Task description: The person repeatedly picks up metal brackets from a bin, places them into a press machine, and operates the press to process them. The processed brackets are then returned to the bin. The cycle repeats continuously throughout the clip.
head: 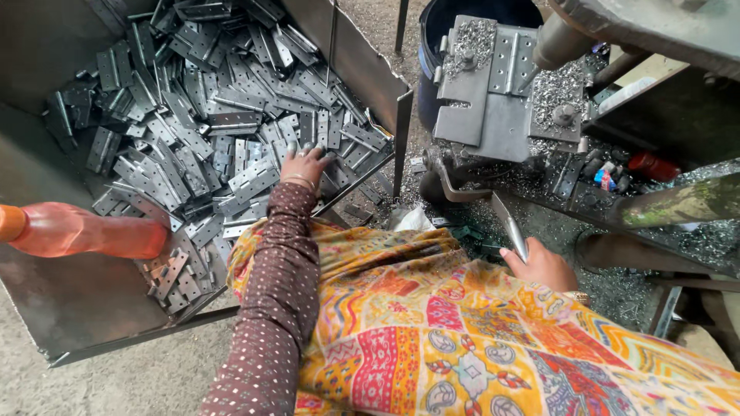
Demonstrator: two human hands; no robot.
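Now our left hand (304, 164) lies spread, fingers down on loose hinge plates (231, 131) in the bin (77, 300), w/ plates all round it; right hand (542, 266) grips the press lever (510, 229), fist shut.

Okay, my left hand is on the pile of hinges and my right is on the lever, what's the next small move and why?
Probably close the left hand on one hinge and lift it. Its fingers lie spread on the pile, gripping nothing, while the right hand holds the lever at the press.
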